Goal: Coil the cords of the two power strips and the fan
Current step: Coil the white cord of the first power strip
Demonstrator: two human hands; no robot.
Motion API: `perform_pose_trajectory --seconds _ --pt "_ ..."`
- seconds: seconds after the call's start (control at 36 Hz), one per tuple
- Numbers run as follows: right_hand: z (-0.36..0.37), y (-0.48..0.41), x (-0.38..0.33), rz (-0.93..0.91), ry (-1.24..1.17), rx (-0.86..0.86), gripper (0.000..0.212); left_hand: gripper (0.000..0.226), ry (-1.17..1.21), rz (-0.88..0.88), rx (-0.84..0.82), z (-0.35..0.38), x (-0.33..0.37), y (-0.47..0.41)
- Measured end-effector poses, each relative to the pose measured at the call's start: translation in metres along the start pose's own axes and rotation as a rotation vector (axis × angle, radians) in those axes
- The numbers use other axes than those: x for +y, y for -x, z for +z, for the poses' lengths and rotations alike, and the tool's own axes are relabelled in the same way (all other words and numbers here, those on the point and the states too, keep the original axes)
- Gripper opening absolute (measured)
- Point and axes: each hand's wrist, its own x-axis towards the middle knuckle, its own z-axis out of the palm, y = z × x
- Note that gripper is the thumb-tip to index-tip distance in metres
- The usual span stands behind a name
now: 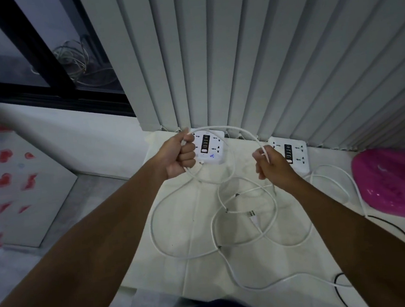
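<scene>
Two white power strips lie at the back of a white table (197, 271): the left power strip (209, 145) and the right power strip (291, 154). My left hand (180, 155) is closed around a small loop of white cord (218, 127) that arches over to my right hand (269, 164), which pinches the same cord. More white cord lies in loose tangled loops (242, 223) on the table below my hands, with a plug (252, 216) among them. The pink fan base (395, 180) stands at the right; its thin black cord (399, 231) trails off the table's right side.
Grey vertical blinds (236, 52) hang right behind the strips. A dark window (28, 46) is at the upper left. A white panel with red heart shapes (10, 182) leans at the left, on a grey floor.
</scene>
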Motion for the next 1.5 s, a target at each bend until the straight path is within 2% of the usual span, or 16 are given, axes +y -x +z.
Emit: perform_pose_trajectory --seconds 0.08,0.14,0.25,0.33,0.42,0.5,0.56,0.61,0.69,0.75,0.86,0.94,1.08,1.19,1.36,1.5 --pt "-0.001 0.009 0.010 0.138 -0.303 -0.075 0.029 0.046 0.121 0.042 0.014 -0.005 0.007 0.002" --pt "-0.002 0.011 0.016 0.198 -0.462 -0.044 0.034 0.047 0.168 0.056 0.016 -0.008 0.010 0.003" --pt "-0.001 0.013 0.024 0.300 -0.686 0.108 0.011 0.040 0.219 0.063 0.000 -0.013 0.011 0.004" --pt "0.004 0.015 0.028 0.293 -0.516 0.236 0.008 0.029 0.217 0.093 -0.015 -0.012 0.008 0.003" --pt "0.016 0.013 0.031 0.127 -0.147 0.249 0.008 0.020 0.218 0.125 -0.019 -0.008 0.004 0.000" --pt "0.029 0.013 0.027 -0.101 0.194 0.087 0.010 0.019 0.224 0.160 -0.015 -0.004 0.004 -0.003" --pt "0.036 0.014 0.018 -0.161 0.362 -0.097 0.030 0.024 0.231 0.179 -0.002 -0.002 0.006 -0.005" --pt "0.041 0.017 0.003 -0.132 0.460 -0.304 0.048 0.027 0.224 0.199 0.009 0.001 0.009 -0.008" --pt "0.049 0.022 -0.016 -0.005 0.383 -0.494 0.053 0.031 0.177 0.224 0.007 0.008 0.012 -0.010" --pt "0.052 0.025 -0.025 0.038 0.297 -0.497 0.051 0.035 0.129 0.241 0.002 0.013 0.013 -0.011" --pt "0.053 0.021 -0.037 -0.247 0.423 -0.295 0.034 0.038 -0.017 0.282 0.016 0.023 0.010 -0.013" --pt "0.053 0.015 -0.049 -0.319 0.367 -0.217 0.021 0.036 -0.178 0.312 0.080 0.032 0.004 -0.018" --pt "0.045 0.012 -0.077 -0.400 0.315 -0.309 0.029 0.036 -0.602 0.415 0.184 0.039 -0.011 -0.023" --pt "0.038 0.012 -0.096 -0.284 0.085 -0.413 0.021 0.039 -0.833 0.537 0.232 0.037 -0.023 -0.027" --pt "0.024 0.005 -0.104 -0.281 0.037 -0.335 0.033 0.044 -0.873 0.407 0.192 0.043 -0.030 -0.024" --pt "0.005 -0.009 -0.102 -0.229 0.148 -0.253 0.038 0.040 -0.706 0.245 0.157 0.045 -0.031 -0.024"
